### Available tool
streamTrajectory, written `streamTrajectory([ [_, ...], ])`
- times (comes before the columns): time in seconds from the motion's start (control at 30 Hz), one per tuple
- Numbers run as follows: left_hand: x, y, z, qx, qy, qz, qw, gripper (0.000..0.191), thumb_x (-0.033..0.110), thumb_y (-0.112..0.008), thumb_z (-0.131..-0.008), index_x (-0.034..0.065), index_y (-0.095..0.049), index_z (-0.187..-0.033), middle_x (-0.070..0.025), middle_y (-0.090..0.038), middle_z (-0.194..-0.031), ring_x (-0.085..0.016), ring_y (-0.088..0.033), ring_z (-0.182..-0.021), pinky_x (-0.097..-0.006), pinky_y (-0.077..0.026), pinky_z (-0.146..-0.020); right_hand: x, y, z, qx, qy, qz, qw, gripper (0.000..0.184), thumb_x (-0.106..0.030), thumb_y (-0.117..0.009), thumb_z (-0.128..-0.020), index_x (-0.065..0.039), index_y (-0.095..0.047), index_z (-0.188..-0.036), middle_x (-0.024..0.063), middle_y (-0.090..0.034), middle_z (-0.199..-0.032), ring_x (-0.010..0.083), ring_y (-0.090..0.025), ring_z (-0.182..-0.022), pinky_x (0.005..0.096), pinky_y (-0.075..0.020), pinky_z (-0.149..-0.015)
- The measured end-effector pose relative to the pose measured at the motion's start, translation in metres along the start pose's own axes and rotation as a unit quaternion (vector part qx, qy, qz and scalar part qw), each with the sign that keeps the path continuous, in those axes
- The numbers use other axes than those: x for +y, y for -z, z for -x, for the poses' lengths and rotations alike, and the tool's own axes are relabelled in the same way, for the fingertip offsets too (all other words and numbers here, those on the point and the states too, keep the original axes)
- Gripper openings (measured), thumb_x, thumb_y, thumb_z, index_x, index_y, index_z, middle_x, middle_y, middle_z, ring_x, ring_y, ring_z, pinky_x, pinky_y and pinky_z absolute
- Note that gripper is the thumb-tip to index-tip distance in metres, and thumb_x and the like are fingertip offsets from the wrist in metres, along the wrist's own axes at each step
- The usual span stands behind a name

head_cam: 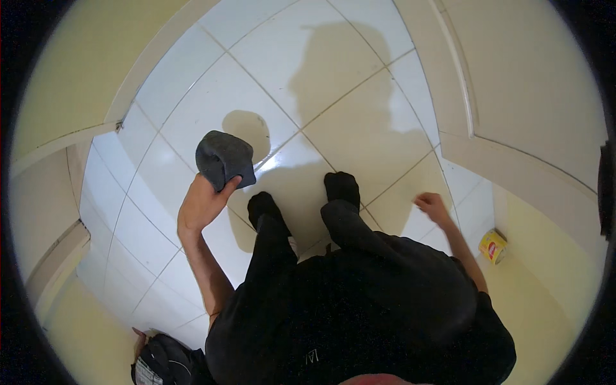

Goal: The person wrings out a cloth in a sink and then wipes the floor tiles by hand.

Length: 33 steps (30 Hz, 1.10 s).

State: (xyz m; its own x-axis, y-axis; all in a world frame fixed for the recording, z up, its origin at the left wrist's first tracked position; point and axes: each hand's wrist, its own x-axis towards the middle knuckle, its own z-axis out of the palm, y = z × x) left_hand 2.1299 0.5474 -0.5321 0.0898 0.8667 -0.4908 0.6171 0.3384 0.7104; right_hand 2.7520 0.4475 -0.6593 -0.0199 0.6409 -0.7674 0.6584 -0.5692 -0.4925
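Observation:
My left hand (199,204) grips a folded dark grey cloth (226,159), with the thumb pressed over its near edge. The cloth is held above the tiled floor (269,82), and its shadow falls just beyond it. Out to the right, my right hand (430,206) hangs in the air beside my body. Its fingers are curled in, and I see nothing in them. Below, my feet in black socks (342,186) stand on the pale tiles, between the two hands.
A white panelled door (519,96) stands along the right. Behind my right arm sits a yellow can (493,246) by the wall. A black bag (168,361) lies at the lower left. A door frame (139,72) and wall edge run along the left.

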Motion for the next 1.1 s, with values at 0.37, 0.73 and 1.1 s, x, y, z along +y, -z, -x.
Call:
streamTrajectory([
  [0.37, 0.017, -0.011, -0.021, -0.049, -0.008, -0.016, 0.999, 0.034, 0.018, -0.071, -0.094, 0.0009, -0.065, -0.123, -0.0191, -0.072, -0.111, -0.035, -0.067, -0.098, -0.0402, -0.052, -0.091, 0.112, 0.311, -0.011, 0.396, 0.022, -0.038, 0.917, 0.015, -0.015, -0.077, -0.082, -0.003, -0.072, -0.09, 0.0048, -0.066, -0.066, 0.0146, -0.062, -0.053, 0.0318, -0.049, -0.047],
  [0.73, 0.022, -0.016, -0.026, -0.056, -0.024, -0.011, 0.998, 0.034, 0.02, -0.071, -0.094, 0.0011, -0.066, -0.122, -0.0197, -0.072, -0.11, -0.036, -0.068, -0.099, -0.0412, -0.053, -0.092, 0.079, 0.304, -0.02, 0.348, -0.121, 0.137, 0.919, 0.016, -0.016, -0.078, -0.081, -0.004, -0.072, -0.09, 0.0052, -0.067, -0.068, 0.0147, -0.063, -0.055, 0.0324, -0.0498, -0.047],
  [1.1, 0.017, -0.017, -0.025, -0.053, -0.051, -0.048, 0.996, 0.032, 0.026, -0.069, -0.094, -0.0007, -0.068, -0.112, -0.0231, -0.072, -0.1, -0.042, -0.066, -0.094, -0.0443, -0.053, -0.086, 0.08, 0.309, -0.028, 0.315, -0.146, 0.186, 0.919, 0.017, -0.016, -0.078, -0.081, -0.004, -0.072, -0.091, 0.0055, -0.068, -0.07, 0.0149, -0.064, -0.057, 0.033, -0.0505, -0.048],
])
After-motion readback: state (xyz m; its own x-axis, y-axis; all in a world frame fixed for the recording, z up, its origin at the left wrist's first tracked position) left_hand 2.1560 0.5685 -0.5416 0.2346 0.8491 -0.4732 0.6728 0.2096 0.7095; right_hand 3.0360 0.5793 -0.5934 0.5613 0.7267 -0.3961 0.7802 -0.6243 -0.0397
